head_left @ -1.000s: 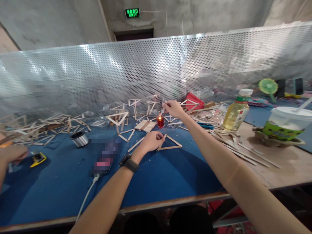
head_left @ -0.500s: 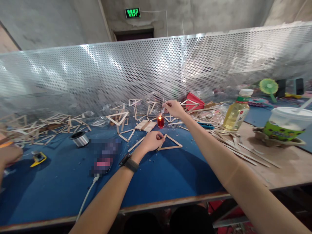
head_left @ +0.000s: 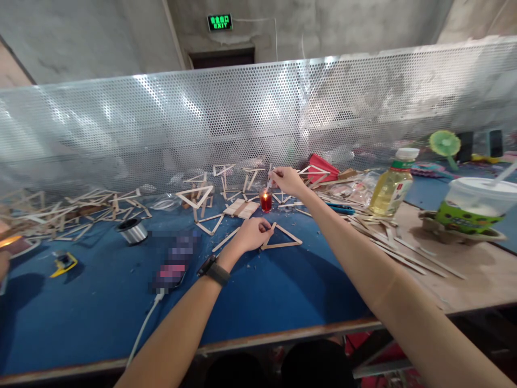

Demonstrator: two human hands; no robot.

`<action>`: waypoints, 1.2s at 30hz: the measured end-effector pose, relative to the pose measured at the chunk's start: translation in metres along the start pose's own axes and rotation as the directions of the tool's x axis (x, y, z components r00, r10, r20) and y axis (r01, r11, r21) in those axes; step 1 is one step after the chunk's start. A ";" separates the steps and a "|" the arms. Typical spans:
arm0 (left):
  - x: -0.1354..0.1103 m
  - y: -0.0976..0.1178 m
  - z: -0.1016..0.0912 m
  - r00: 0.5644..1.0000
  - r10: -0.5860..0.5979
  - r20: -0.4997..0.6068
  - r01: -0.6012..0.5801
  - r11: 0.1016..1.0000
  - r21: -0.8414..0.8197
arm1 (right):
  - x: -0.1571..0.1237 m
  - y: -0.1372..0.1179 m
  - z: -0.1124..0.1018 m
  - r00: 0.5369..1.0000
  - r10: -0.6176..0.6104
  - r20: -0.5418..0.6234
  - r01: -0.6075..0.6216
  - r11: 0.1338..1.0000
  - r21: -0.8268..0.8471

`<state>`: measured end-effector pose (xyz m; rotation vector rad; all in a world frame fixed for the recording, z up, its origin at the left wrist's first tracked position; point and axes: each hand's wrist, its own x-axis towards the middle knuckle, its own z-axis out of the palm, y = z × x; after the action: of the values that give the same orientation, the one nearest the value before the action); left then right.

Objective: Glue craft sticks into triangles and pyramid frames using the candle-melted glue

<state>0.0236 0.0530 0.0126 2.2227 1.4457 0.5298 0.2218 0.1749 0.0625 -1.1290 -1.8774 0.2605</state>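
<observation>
My left hand (head_left: 255,234) is closed on the left corner of a flat triangle of wooden craft sticks (head_left: 285,246), holding it on the blue mat. Pinched in the fingers of my right hand (head_left: 286,180) is a slim whitish stick, apparently a glue stick (head_left: 270,183). Its lower end is at the flame of a red candle in a small glass (head_left: 266,204). A row of craft sticks laid side by side (head_left: 241,209) lies just left of the candle. One loose craft stick (head_left: 226,239) rests beside my left hand.
Stick frames (head_left: 117,203) crowd the back left, before a perforated metal screen (head_left: 226,118). A wire spool (head_left: 133,231), a cabled phone (head_left: 175,261) and a yellow tool (head_left: 64,263) lie left. Rightward are loose strips (head_left: 398,250), a bottle (head_left: 390,186) and a cup (head_left: 470,207).
Both my hands have stayed almost still, the whitish stick remaining at the flame. At the left edge, another person's hand has drawn back, leaving an orange glow in view.
</observation>
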 end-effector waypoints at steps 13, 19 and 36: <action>0.001 -0.001 0.002 1.000 0.001 -0.018 -0.001 1.000 -0.001 | -0.002 -0.003 -0.001 1.000 -0.006 0.000 0.006 1.000 -0.007; 0.001 0.000 0.003 1.000 -0.006 -0.021 0.007 1.000 0.010 | -0.003 -0.006 0.001 1.000 -0.003 -0.006 0.003 0.999 -0.039; 0.000 0.003 0.002 0.999 -0.023 -0.029 0.023 1.000 -0.001 | -0.007 -0.015 0.000 0.999 -0.048 0.025 0.050 0.997 -0.058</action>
<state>0.0269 0.0514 0.0131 2.2045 1.4836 0.5570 0.2136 0.1612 0.0670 -1.1218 -1.9419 0.1929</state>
